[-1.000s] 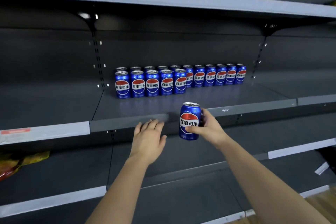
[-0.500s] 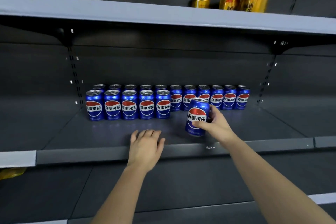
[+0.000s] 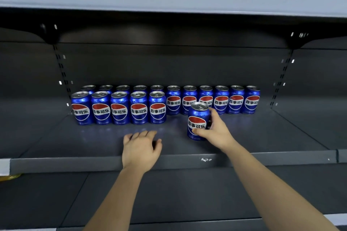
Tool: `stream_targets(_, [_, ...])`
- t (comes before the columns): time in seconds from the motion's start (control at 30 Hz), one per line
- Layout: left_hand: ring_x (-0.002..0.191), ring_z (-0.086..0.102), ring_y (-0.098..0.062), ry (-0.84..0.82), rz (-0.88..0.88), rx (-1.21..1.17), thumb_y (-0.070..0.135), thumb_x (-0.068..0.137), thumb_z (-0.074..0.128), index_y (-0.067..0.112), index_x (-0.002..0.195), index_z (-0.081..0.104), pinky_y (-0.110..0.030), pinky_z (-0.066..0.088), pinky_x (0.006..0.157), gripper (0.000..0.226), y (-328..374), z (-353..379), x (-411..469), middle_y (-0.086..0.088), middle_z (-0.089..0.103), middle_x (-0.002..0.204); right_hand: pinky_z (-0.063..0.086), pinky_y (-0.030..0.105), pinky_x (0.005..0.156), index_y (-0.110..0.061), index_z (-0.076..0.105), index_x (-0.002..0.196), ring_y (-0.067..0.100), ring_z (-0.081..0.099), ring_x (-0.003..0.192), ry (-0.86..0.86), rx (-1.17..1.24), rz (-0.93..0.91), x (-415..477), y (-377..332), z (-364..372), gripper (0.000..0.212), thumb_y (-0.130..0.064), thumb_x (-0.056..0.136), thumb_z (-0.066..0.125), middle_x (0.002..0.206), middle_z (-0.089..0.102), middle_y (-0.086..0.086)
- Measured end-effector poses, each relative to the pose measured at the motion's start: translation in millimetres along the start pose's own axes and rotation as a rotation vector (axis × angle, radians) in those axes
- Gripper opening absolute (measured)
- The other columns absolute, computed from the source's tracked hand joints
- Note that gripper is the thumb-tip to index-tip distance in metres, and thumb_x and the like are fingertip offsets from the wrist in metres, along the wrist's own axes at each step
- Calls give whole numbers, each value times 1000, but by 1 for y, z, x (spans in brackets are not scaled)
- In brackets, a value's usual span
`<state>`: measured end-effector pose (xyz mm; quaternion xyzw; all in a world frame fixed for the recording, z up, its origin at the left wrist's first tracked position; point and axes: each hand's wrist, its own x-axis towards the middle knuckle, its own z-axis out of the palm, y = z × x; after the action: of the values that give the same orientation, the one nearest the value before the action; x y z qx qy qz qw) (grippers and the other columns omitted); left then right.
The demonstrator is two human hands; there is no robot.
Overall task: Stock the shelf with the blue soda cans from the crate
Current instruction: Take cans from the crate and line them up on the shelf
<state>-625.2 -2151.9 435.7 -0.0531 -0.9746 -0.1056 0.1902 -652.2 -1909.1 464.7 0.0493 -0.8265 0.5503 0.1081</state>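
Dark shelf (image 3: 262,137), right hand (image 3: 217,131) gripping upright blue can (image 3: 197,120)

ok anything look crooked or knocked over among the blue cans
Nothing stands out. The shelved blue cans stand upright in two tidy rows, labels forward. Only the can gripped by the right hand is out of line, not yet placed.

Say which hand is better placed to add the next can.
Right: the right hand holds a blue aluminium soda can just right of the five-can front row; the left hand lies empty on the grey metal shelf.
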Motion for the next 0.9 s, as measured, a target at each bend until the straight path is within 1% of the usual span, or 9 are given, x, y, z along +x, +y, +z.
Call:
stream_targets(0.1, [119, 53, -14, 27, 12, 22, 45, 95, 33, 36, 139, 44, -33, 23, 103, 45, -1, 3, -3, 6, 60, 130, 48, 24, 87, -28, 26, 140, 7, 61, 104, -16, -34, -4, 6, -2, 12, 89, -14, 71, 80, 116, 61, -7])
stream_targets(0.17, [120, 51, -13, 13, 16, 34, 46, 96, 30, 38, 141, 38, -33, 22, 104, 47, -2, 3, -3, 7, 58, 132, 49, 28, 88, -29, 27, 135, 11, 60, 106, 19, -76, 0, 10, -1, 21, 91, -20, 65, 84, 118, 58, -5])
stream_targets(0.27, [121, 49, -10, 2, 19, 49, 49, 92, 20, 36, 142, 37, -32, 20, 105, 54, -3, 3, -3, 11, 55, 134, 50, 41, 93, -26, 33, 115, 19, 58, 108, 76, -183, 33, 16, 1, 29, 75, -27, 63, 86, 118, 56, 0])
stream_targets(0.37, [120, 49, -7, 15, 22, 57, 51, 86, 13, 35, 141, 38, -30, 19, 104, 63, -2, 4, -3, 15, 55, 133, 50, 37, 91, -21, 32, 111, 19, 60, 106, 53, -195, 46, 24, -4, 33, 73, -24, 64, 87, 116, 59, 0])
stream_targets(0.57, [124, 46, -9, -3, -22, 32, 48, 94, 26, 40, 144, 30, -32, 22, 106, 51, -3, 7, 0, 15, 48, 141, 48, 31, 89, -17, 31, 118, 20, 58, 112, 66, -159, 78, 40, -11, 50, 78, -24, 65, 89, 124, 56, 1])
stream_targets(0.67, [126, 44, -9, -16, -32, 12, 46, 95, 33, 41, 145, 27, -33, 22, 108, 51, -4, 7, 1, 15, 46, 143, 47, 31, 86, -20, 27, 116, 19, 57, 110, 20, -138, 121, 47, -12, 56, 78, -15, 66, 87, 118, 55, 0])
stream_targets(0.73, [126, 44, -9, -10, -27, 14, 46, 95, 33, 41, 145, 26, -32, 22, 108, 51, -4, 7, 1, 16, 47, 141, 49, 35, 86, -23, 22, 115, 23, 55, 111, -13, -146, 156, 52, -11, 57, 80, -11, 64, 82, 114, 55, 2])
stream_targets(0.83, [123, 44, -8, 1, -18, 17, 45, 96, 32, 41, 146, 25, -31, 21, 107, 51, -2, 5, -1, 18, 49, 136, 50, 44, 92, -27, 21, 111, 26, 49, 112, -7, -196, 197, 57, -12, 59, 80, -19, 57, 80, 113, 53, 5])
stream_targets(0.9, [122, 44, -6, 10, -14, 16, 44, 96, 32, 41, 146, 24, -30, 21, 107, 50, -1, 4, -2, 18, 50, 134, 51, 46, 93, -29, 21, 110, 27, 52, 111, -5, -169, 219, 62, -14, 62, 82, -24, 53, 80, 113, 54, 5])
